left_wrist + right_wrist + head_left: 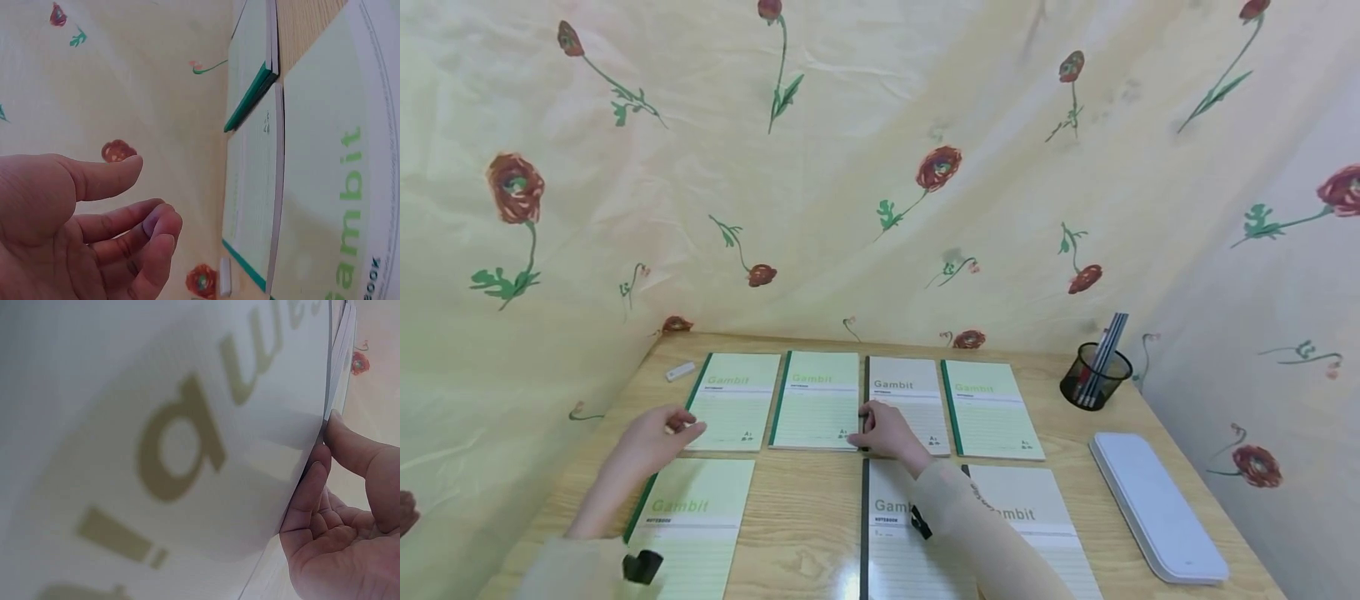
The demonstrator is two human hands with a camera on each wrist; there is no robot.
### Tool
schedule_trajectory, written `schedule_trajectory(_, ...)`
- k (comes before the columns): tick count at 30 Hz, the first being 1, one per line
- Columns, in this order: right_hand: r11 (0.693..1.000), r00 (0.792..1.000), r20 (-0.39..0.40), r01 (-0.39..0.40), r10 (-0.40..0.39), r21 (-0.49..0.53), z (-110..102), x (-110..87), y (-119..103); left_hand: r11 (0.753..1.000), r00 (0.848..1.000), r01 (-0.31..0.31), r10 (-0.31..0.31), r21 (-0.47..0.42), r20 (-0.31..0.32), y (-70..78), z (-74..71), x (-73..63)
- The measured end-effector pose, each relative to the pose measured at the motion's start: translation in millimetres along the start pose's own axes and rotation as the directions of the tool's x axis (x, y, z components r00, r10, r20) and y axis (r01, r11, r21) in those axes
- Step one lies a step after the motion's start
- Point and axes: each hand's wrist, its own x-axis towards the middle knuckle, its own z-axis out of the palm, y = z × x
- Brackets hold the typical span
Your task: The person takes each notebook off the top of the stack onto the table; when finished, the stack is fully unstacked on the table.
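My left hand (658, 437) hovers over the lower left of a green-spined Gambit notebook (739, 383), its fingers loosely bent with a gap to the thumb. In the left wrist view nothing lies between the thumb (109, 178) and fingers. My right hand (887, 429) rests at the seam between another green-spined notebook (815, 387) and a dark-spined grey notebook (906, 375). Its fingertips touch near the green one's lower right corner. In the right wrist view the thumb (353, 444) and bent fingers meet notebook edges; the exact contact is partly hidden.
A fourth notebook (985, 400) completes the far row. Nearer lie a green-spined notebook (696, 533) and two grey ones (887, 550) (1037, 542), under the right sleeve. A mesh pen cup (1093, 379), a pale flat case (1157, 504) and an eraser (680, 372) flank them.
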Motion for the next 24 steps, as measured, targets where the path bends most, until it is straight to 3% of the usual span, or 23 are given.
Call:
schedule_trajectory(11, 1.000, 1.000, 0.009, -0.003, 0.003, -0.003, 1.4, 0.9, 0.0, 0.997, 0.997, -0.070, 0.070, 0.009, -0.014, 42.4, 40.6, 47.3)
schedule_trajectory(18, 1.000, 1.000, 0.003, 0.006, -0.006, -0.003, -0.6, -1.8, -2.6, 0.996, 0.997, -0.080, 0.080, 0.043, -0.016, 49.3, 63.8, 76.5)
schedule_trajectory(24, 1.000, 1.000, 0.004, -0.013, 0.013, 0.000, -1.0, -1.3, -2.0, 0.997, 0.998, -0.060, 0.060, 0.048, -0.010, 52.1, 79.0, 92.7)
